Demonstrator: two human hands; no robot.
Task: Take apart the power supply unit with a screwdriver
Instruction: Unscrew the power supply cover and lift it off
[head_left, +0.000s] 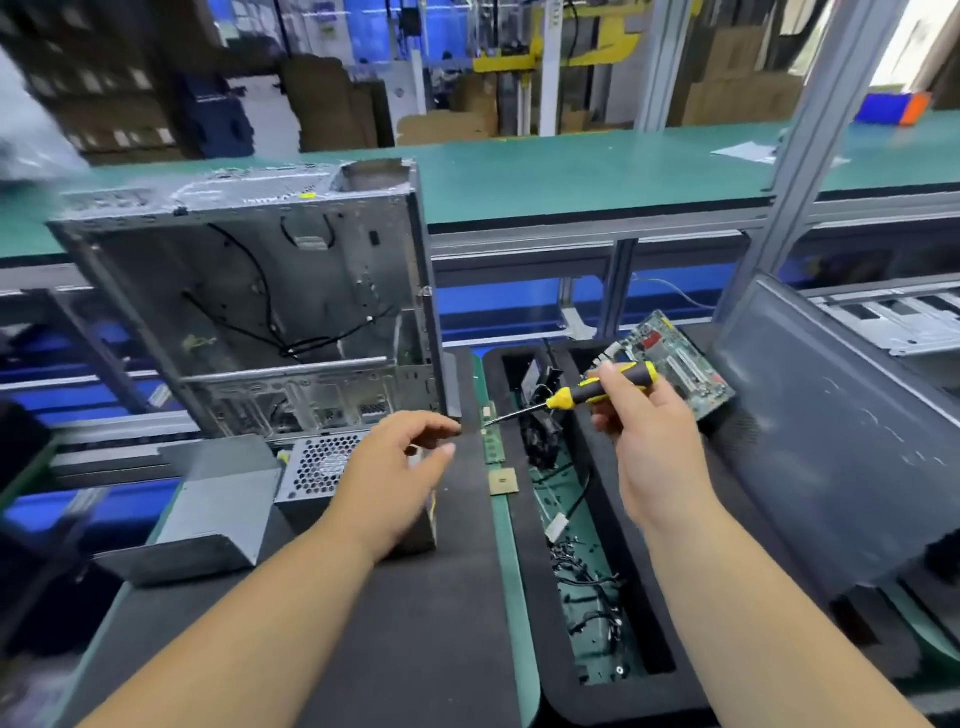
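The grey power supply unit (317, 467) lies on the black mat in front of the open case, its perforated fan grille facing me. My left hand (389, 478) hovers over its right part with fingers spread and curled, holding nothing, and hides that end of the unit. A loose grey metal cover (208, 514) lies just left of the unit. My right hand (644, 415) holds a yellow-and-black screwdriver (587, 389) above the tray, its tip pointing left toward my left fingertips.
An empty grey computer case (260, 301) stands open behind the unit. A black foam tray (524, 525) on the right holds cables, screws and a black part. A green circuit board (685, 364) leans at its far end. A chip (503, 480) and a grey side panel (831, 431) lie nearby.
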